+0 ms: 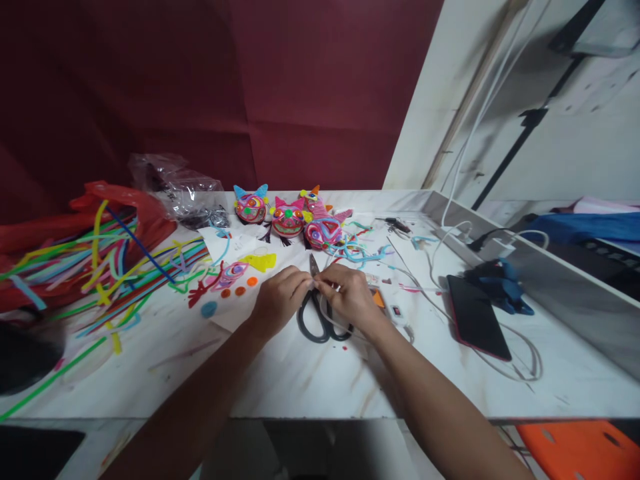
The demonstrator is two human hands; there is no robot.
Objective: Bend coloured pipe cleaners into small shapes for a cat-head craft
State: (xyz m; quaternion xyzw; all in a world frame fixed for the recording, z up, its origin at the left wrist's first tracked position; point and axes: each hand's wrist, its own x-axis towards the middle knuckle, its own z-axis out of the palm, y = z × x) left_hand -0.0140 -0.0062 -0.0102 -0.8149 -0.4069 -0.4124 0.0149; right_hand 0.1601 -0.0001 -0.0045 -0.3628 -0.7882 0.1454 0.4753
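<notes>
- Reaching over the front edge of the table with both bare forearms.
- Curling the left hand, thumb and fingertips drawn together, close against the right hand, likewise pinched; not being able to tell what, if anything, is between the fingertips.
- Having black-handled scissors directly beneath the fingers, pointing towards the table's back edge, loops towards the front edge.
- Having a red plastic bag lying open at the table's left edge, with many coloured pipe cleaners in its mouth and out across the tabletop.
- Having a clear plastic bag near the back left corner, holding something dark, too unclear to name.
- Facing colourful eared figures clustered at the back edge.
- Having orange discs and a blue disc left of the left hand.
- Having a dark phone lying near the raised right edge.
</notes>
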